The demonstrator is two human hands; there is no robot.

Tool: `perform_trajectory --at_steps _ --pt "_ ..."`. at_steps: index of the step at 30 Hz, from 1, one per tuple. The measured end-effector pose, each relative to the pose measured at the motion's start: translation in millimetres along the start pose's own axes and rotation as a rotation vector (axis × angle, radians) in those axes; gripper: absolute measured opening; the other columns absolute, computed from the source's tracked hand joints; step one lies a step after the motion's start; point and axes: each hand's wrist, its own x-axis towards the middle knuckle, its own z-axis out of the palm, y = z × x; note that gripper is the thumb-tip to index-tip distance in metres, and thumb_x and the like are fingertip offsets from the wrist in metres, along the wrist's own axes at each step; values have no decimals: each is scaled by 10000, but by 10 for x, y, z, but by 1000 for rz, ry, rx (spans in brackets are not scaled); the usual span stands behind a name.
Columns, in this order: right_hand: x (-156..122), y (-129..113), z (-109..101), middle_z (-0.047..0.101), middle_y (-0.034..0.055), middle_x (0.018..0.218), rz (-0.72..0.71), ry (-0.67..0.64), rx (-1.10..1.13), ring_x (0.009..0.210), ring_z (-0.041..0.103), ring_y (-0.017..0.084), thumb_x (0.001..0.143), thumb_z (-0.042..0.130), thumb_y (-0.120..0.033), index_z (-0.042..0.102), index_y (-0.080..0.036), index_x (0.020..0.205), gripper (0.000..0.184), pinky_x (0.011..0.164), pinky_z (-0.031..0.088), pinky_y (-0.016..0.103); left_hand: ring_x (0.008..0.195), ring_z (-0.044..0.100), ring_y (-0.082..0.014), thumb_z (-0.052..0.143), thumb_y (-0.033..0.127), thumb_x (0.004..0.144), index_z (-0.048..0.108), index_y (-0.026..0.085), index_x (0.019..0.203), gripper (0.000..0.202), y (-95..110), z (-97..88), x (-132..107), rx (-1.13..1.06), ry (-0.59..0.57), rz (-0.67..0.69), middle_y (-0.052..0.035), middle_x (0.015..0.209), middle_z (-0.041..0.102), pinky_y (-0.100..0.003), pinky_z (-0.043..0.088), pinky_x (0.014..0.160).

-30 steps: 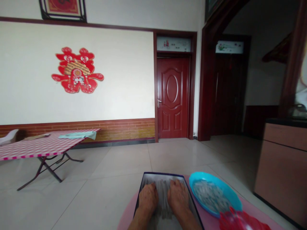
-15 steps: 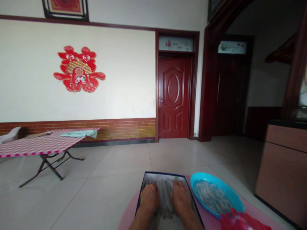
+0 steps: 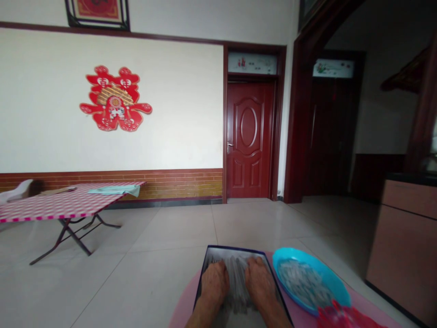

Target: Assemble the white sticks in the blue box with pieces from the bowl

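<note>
The left hand (image 3: 214, 283) and right hand (image 3: 260, 277) stay flat and unclenched, pressing pale strands (image 3: 235, 273) in a dark-rimmed tray (image 3: 235, 249); a blue plastic dish (image 3: 307, 256) sits at 3 o'clock.

Head cam, fwd/down (wide view)

Well ahead: red door (image 3: 250, 140), red paper-cut (image 3: 115, 99) on wall; ahead left, folding table (image 3: 68, 206); right, wooden cabinet (image 3: 403, 241).
</note>
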Motion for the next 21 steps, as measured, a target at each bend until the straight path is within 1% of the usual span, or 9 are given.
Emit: perform_trajectory --at_steps 4,6,8,11,14,16,17,19,21 --pt "24 -21 11 663 129 1023 -77 67 157 976 607 229 889 300 -154 647 -141 968 356 870 420 307 930 648 -229 360 204 924 655 146 982 306 1 8 7 -61 64 37 -114 937 702 -302 464 822" --pt "32 -45 28 675 124 1016 -136 93 289 975 611 223 896 289 -183 646 -147 978 369 883 422 303 932 648 -214 333 201 937 636 153 1055 328 5 18 17 -108 97 57 -99 967 702 -296 462 843" --pt "22 -81 41 687 119 1003 -210 118 439 957 620 221 895 292 -219 649 -155 982 374 881 432 306 969 637 -199 315 206 947 588 151 1166 355 9 32 26 -146 146 73 -100 1050 687 -284 455 878" --pt "-24 -147 35 702 111 909 -330 107 604 864 634 218 887 290 -258 664 -164 902 386 826 460 322 1042 608 -188 326 179 932 517 138 1268 388 10 63 34 -219 251 114 -118 1165 640 -273 445 918" --pt "-59 -184 5 706 113 894 -379 71 716 861 640 219 846 317 -252 667 -162 877 362 829 463 339 1026 610 -187 339 137 896 585 137 1177 374 7 86 42 -330 307 201 -120 1106 657 -281 456 914" --pt "-54 -172 -19 710 115 929 -299 38 847 858 651 224 818 346 -277 661 -161 906 347 798 483 346 963 630 -190 359 143 877 642 143 1054 333 8 84 58 -423 307 219 -109 1013 682 -291 473 884" --pt "-43 -155 -30 712 116 932 -206 -2 940 817 661 226 814 353 -310 653 -162 917 350 737 502 346 928 639 -190 373 149 868 652 144 1012 314 9 76 69 -480 303 197 -101 970 691 -292 483 861" --pt "-12 -111 -53 718 119 918 39 -103 1182 708 675 226 815 362 -403 632 -163 929 378 589 512 329 871 651 -188 395 159 849 653 145 975 288 14 51 94 -588 294 108 -82 906 703 -290 498 813" --pt "19 -70 -77 722 122 900 259 -176 1442 648 681 221 798 386 -494 611 -162 904 415 525 506 311 845 654 -188 410 174 837 652 149 966 276 18 21 118 -658 298 10 -67 880 710 -288 503 782"
